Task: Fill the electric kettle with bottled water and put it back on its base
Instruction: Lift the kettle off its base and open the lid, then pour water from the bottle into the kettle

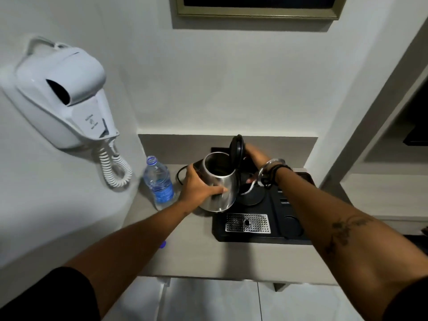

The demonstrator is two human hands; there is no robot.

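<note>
The kettle (218, 181) is the landmark here: a steel one, tilted, its lower edge on the counter (185, 246) just at the left edge of the black tray (264, 237). Its black lid (236, 150) stands open, hinged up at the back, and the inside looks dark; no water level can be made out.

The left hand (196, 185) is wrapped around the kettle's left side, fingers spread over the steel wall. The right hand (256, 158) reaches behind the lid to the kettle's handle side; it seems closed on the handle, though the lid hides most of the grip. Bracelets (269, 170) circle that wrist.

The round black base (251, 196) sits on the tray just right of the kettle, uncovered. A metal drip grate (247, 223) lies in front of the base.

Left of the kettle, near it on the counter, stands the water bottle (158, 181), uncapped and upright. A blue cap (163, 244) shows beside the left forearm. A hair dryer (62, 93) hangs on the wall further left.
</note>
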